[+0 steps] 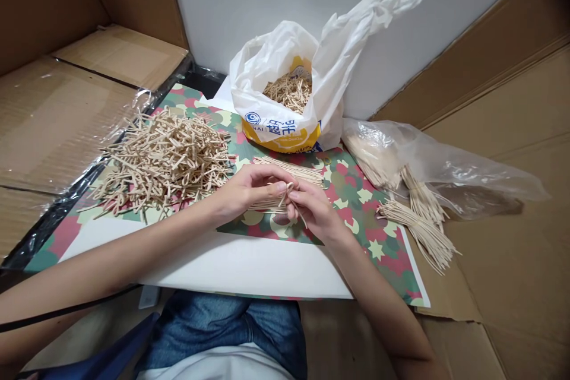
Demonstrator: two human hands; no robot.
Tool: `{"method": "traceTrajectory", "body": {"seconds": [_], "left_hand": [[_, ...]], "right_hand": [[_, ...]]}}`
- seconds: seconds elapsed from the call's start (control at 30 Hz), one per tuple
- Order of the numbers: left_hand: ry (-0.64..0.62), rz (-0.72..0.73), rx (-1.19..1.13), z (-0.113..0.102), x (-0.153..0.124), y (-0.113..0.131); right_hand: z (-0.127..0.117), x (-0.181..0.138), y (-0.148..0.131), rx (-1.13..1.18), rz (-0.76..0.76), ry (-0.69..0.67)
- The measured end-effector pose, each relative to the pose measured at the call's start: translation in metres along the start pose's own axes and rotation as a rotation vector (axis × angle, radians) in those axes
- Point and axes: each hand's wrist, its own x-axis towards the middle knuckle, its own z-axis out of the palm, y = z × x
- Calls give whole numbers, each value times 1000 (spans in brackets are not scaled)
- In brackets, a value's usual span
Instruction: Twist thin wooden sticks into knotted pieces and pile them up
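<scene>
Left hand [258, 189] and right hand [317, 208] pinch a looped strand [290, 187] — straight strands [307, 171] lie below on the patterned cover [363, 234].

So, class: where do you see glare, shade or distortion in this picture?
Head view: glints on the clear plastic bag at right and the taped cardboard at left; head view: strands in the white bag dimmer than the loose pile; head view: left forearm apparently stretched, probably by a wide lens.

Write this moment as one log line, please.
left hand, right hand: holding pale looped strand; beneath: straight strands; left side: strand pile; behind: white bag; right side: strand bundles
</scene>
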Motion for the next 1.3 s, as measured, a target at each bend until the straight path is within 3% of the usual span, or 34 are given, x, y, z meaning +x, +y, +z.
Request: {"method": "traceTrajectory", "body": {"seconds": [0.33, 0.57, 0.83, 1.03, 1.3], "left_hand": [[27, 19, -72, 3, 2, -2], [97, -25, -84, 2, 0, -5], [39, -1, -80, 4, 1, -6], [49, -46, -130, 4, 1, 1], [38, -42, -146, 4, 1, -2]], "right_hand": [[1, -1, 6, 19, -13, -50], [6, 0, 7, -5, -57, 21], [10, -1, 11, 117, -125, 81], [7, 0, 8, 110, -36, -19], [8, -1, 10, 158, -65, 13]]}}
